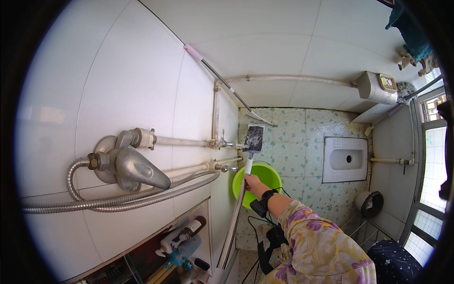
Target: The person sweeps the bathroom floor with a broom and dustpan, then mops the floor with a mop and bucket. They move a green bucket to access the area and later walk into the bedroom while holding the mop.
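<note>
My right hand [252,184] grips the pole [232,227] of a flat mop around its white upper section. The dark grey mop pad [254,138] at the far end looks wet and has whitish streaks. It is held beside a wall tap [227,143], whose outlet points at the pad's edge. Beneath my hand stands a lime-green bucket [273,177], partly hidden by the hand and pole. A black band with a dark device [264,202] sits on my right wrist. My left hand is out of view; the near end of the pole runs off the bottom edge.
A squeegee with a long pole [216,74] leans in the corner. A squat toilet [345,159] is set in the tiled floor, with a waste bin [369,204] nearby. Left are a shower mixer [138,167], metal hoses [142,198] and a niche of bottles [184,236]. Black cords [253,227] hang near me.
</note>
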`<state>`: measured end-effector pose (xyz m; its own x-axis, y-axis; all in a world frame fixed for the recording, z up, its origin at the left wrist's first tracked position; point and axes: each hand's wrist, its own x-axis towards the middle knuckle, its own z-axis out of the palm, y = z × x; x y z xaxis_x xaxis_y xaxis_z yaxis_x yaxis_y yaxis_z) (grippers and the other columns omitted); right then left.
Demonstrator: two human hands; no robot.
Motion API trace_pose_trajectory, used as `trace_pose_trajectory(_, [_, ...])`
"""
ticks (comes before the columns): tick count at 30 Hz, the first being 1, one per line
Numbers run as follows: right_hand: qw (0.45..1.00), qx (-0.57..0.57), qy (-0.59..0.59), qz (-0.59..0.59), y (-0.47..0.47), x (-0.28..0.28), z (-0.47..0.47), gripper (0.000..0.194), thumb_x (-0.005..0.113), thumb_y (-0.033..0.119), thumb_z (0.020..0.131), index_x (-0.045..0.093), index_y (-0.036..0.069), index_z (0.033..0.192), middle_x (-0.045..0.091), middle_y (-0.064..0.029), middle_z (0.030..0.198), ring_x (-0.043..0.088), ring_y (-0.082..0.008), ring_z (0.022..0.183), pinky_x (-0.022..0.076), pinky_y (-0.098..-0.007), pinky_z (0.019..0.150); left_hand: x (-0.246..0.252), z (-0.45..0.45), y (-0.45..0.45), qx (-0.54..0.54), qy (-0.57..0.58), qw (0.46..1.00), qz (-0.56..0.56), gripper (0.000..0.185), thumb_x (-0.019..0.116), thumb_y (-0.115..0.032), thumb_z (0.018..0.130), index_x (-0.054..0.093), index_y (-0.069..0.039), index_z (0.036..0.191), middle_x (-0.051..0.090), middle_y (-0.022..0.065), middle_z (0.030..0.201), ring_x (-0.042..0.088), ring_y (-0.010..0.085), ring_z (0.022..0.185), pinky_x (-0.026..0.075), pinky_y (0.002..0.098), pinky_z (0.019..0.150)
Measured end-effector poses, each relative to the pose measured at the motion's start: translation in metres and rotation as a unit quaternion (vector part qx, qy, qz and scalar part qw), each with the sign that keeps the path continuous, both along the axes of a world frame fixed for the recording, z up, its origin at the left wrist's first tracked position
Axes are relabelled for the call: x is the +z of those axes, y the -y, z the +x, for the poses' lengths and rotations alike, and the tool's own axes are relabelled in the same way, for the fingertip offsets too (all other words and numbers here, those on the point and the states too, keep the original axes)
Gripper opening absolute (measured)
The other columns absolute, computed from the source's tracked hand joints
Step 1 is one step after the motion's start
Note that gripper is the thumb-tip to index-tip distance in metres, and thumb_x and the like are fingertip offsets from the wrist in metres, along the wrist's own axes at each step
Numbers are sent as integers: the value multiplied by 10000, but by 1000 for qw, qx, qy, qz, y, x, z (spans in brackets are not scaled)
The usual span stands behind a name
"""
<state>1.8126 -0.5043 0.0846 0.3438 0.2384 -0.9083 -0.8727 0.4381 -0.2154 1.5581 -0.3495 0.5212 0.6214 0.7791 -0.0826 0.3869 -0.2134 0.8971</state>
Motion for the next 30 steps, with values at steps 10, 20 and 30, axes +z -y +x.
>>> trace_pose_trajectory(10, [1000, 17, -24, -8, 5, 8, -25, 152, 549, 179, 827, 504, 50, 896, 512, -57, 743, 529, -199, 665, 478, -389, 612, 4, -5, 1, 12, 2, 1000, 1, 475, 586, -413, 827, 546, 16, 1028, 607, 178, 972, 600, 300, 914, 486, 379, 810])
trace_pose_trajectory(20, [999, 40, -27, 13, 12, 15, -27, 115, 556, 157, 824, 501, 56, 829, 520, -60, 731, 551, -216, 699, 470, -404, 665, 7, -9, 2, 20, 2, 1000, 2, 482, 583, -420, 827, 546, 17, 1028, 608, 178, 969, 602, 298, 908, 489, 377, 804])
trace_pose_trajectory(30, [999, 22, -15, 27, 9, 6, -30, 152, 575, 179, 810, 511, 62, 884, 529, -57, 759, 546, -202, 690, 477, -392, 655, 13, -16, 3, 25, 2, 1000, 3, 489, 580, -426, 827, 546, 17, 1029, 608, 179, 967, 603, 296, 902, 491, 374, 799])
